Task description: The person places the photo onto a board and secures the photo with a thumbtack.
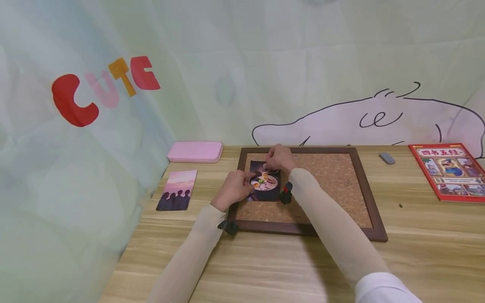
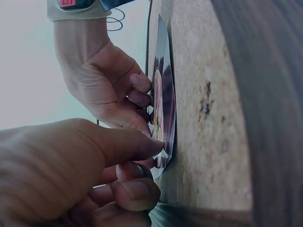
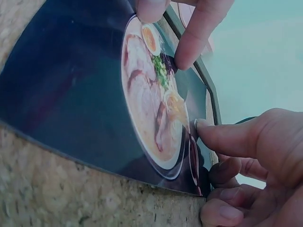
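Note:
A glossy photo of a ramen bowl lies over the left part of a dark-framed cork board. My left hand is at the photo's left edge. Its thumb and forefinger touch the picture side, the other fingers curling below in the left wrist view. At the photo's far edge my right hand pinches it. The right thumb lies on the printed face and the curled fingers sit at the edge; I cannot tell whether they also hold something small.
A second photo, a pink sunset with silhouettes, lies left of the board, with a pink pencil case behind it. To the right are a grey eraser, a tiny dark speck and a red-bordered book. A printed curtain hangs behind.

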